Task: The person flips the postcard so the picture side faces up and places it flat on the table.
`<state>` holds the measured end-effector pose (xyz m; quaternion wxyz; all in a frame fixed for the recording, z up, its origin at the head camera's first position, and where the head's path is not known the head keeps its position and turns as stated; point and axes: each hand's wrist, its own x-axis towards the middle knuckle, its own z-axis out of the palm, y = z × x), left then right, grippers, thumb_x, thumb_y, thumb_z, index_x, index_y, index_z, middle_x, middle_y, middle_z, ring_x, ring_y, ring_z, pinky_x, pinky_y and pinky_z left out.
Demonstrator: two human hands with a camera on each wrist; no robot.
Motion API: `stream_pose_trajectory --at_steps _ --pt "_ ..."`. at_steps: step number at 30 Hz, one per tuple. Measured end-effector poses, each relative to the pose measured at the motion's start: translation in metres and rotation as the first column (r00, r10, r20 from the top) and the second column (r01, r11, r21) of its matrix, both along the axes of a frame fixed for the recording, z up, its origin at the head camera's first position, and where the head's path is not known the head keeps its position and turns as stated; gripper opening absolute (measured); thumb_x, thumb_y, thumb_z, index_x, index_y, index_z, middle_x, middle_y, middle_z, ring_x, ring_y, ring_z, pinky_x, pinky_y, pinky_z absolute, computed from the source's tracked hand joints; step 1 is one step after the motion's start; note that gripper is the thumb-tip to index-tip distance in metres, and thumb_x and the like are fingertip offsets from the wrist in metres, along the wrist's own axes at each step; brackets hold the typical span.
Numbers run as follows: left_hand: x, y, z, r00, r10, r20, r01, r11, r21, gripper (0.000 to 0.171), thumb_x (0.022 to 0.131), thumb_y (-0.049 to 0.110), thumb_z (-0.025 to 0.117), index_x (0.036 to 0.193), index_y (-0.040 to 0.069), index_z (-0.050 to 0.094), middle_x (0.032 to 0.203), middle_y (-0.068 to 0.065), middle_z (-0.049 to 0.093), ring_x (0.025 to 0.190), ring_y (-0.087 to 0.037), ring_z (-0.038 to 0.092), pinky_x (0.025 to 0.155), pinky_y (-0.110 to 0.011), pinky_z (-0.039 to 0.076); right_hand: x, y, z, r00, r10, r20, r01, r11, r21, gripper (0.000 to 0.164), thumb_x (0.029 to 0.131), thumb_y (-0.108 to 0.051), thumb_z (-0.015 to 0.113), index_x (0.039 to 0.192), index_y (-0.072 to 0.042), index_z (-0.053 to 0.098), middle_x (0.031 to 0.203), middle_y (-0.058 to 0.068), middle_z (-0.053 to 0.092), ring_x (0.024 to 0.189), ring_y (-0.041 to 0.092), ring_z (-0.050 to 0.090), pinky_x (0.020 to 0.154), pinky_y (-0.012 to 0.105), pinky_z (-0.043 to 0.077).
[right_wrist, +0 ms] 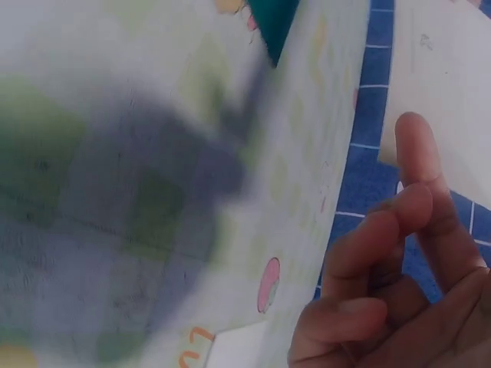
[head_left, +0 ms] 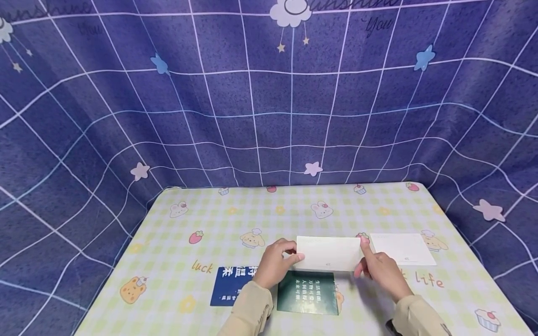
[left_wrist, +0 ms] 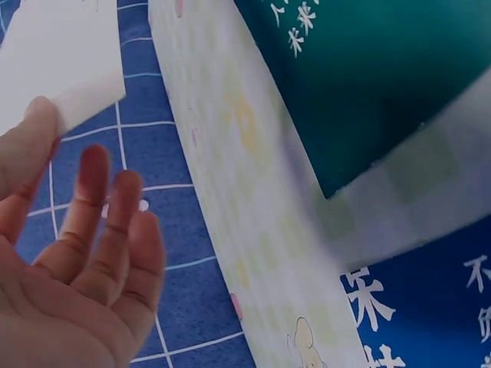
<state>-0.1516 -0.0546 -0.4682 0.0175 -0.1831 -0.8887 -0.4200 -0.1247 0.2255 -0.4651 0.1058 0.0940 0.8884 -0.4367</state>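
Observation:
Both hands hold up a blank-looking white card [head_left: 328,253] with a small grey mark near its lower edge. My left hand [head_left: 275,261] pinches its left edge, thumb on the near face; the left wrist view shows that thumb [left_wrist: 38,126] on the card and the other fingers spread. At the right edge my right hand [head_left: 380,268] holds the card, thumb upright along it and fingers curled below. Beneath the raised card lies a green card [head_left: 307,294] with white characters. A blue card [head_left: 227,284] with white characters lies left of it, partly covered by my left forearm.
A second white card [head_left: 403,249] lies on the table to the right of my right hand. The table wears a checked cloth [head_left: 168,247] with cartoon prints. A blue gridded curtain [head_left: 269,112] hangs behind and along both sides.

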Motion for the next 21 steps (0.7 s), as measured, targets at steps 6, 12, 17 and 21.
stream_pose_trajectory --at_steps 6,12,17,21 --pt "0.0011 -0.0006 -0.0023 0.996 0.007 -0.090 -0.004 0.999 0.033 0.015 0.088 0.025 0.078 0.084 0.013 0.072 0.096 0.003 0.067 0.090 -0.018 0.063 0.080 -0.033 0.051 0.0014 -0.0017 0.0033 0.999 0.018 0.039 -0.011 0.985 -0.169 0.093 0.104 -0.066 0.012 0.074 -0.003 0.074 0.060 0.005 0.057 0.060 0.018 0.047 0.057 0.031 0.037" --pt "0.0008 -0.0017 -0.0033 0.983 0.020 -0.181 -0.014 0.999 0.036 0.014 0.085 0.026 0.081 0.082 0.013 0.076 0.096 0.005 0.068 0.095 -0.015 0.063 0.084 -0.035 0.053 0.0011 -0.0011 0.0038 0.998 0.056 0.036 -0.043 0.955 -0.293 0.076 0.110 -0.051 0.024 0.085 0.000 0.075 0.065 0.002 0.055 0.063 0.016 0.048 0.055 0.029 0.038" --pt "0.0010 -0.0028 -0.0023 0.986 0.032 -0.161 -0.031 0.999 0.005 0.007 0.085 0.024 0.083 0.088 0.018 0.081 0.094 0.010 0.066 0.094 -0.012 0.061 0.087 -0.037 0.052 -0.0011 0.0006 0.0057 0.996 0.077 0.049 -0.054 0.928 -0.369 0.057 0.107 -0.045 0.044 0.096 0.001 0.075 0.070 0.000 0.054 0.066 0.012 0.046 0.057 0.025 0.038" --pt "0.0027 -0.0021 -0.0018 0.991 0.043 -0.125 -0.046 0.999 -0.023 0.010 0.084 0.018 0.083 0.094 0.022 0.082 0.095 0.011 0.065 0.095 -0.012 0.060 0.090 -0.038 0.050 -0.0016 0.0021 0.0055 0.996 0.072 0.051 -0.047 0.922 -0.384 0.049 0.105 -0.041 0.052 0.101 0.001 0.076 0.070 -0.001 0.057 0.063 0.012 0.046 0.059 0.026 0.038"
